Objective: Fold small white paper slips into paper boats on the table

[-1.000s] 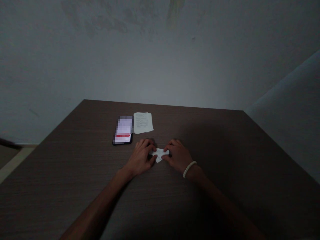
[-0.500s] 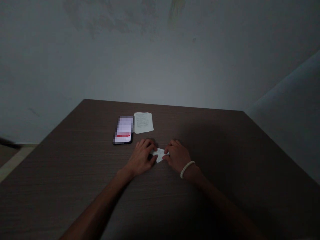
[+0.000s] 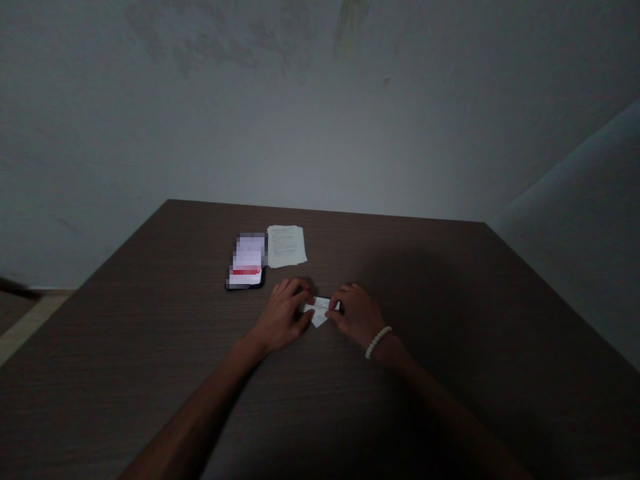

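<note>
In the head view, a small folded piece of white printed paper (image 3: 320,316) lies on the dark brown wood-grained table (image 3: 150,300), its point toward six o'clock. The left hand (image 3: 283,312) pinches its nine-o'clock end, the right hand (image 3: 359,313) its three-o'clock end. Compared with a half-second ago, a straight band shows along the twelve-o'clock edge, suggesting a flap is being turned or creased (the print is illegible). At eleven o'clock sits a squarish stack of white printed sheets (image 3: 287,247).
</note>
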Demonstrator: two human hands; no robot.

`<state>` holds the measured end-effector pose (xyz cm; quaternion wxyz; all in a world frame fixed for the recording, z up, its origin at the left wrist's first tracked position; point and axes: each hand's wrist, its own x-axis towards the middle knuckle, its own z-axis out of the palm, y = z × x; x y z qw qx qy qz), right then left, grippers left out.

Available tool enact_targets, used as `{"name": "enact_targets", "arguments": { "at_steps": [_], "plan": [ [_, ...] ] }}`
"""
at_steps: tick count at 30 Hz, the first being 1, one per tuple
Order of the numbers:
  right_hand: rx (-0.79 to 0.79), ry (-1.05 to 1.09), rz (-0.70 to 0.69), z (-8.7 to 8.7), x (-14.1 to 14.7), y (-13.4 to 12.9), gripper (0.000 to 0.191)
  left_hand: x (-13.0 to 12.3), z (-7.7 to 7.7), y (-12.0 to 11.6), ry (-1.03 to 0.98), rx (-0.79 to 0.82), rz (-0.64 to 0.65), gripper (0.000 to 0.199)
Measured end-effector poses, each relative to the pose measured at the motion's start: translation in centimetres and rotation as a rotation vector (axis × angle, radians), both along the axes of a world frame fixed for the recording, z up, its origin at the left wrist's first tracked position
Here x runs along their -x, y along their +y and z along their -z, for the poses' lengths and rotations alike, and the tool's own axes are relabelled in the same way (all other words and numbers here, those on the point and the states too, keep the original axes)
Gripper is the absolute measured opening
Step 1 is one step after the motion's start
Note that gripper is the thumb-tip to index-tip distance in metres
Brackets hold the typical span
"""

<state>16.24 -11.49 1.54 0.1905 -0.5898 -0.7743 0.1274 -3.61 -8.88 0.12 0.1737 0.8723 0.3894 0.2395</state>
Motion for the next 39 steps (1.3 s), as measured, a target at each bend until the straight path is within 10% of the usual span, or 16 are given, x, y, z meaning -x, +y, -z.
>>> {"name": "enact_targets", "arguments": {
  "at_steps": [19,39],
  "plan": [
    [-0.267,0.022,-0.21,0.1,-1.7,-0.2,0.015,0.0,0.8,-0.5,0.012,-0.36,0.093,0.02],
    [-0.193,0.0,-0.257,1.8,-3.9,-1.1,0.012,0.3,0.4,-0.2,0.039,-0.096,0.195,0.013]
  ]
}}
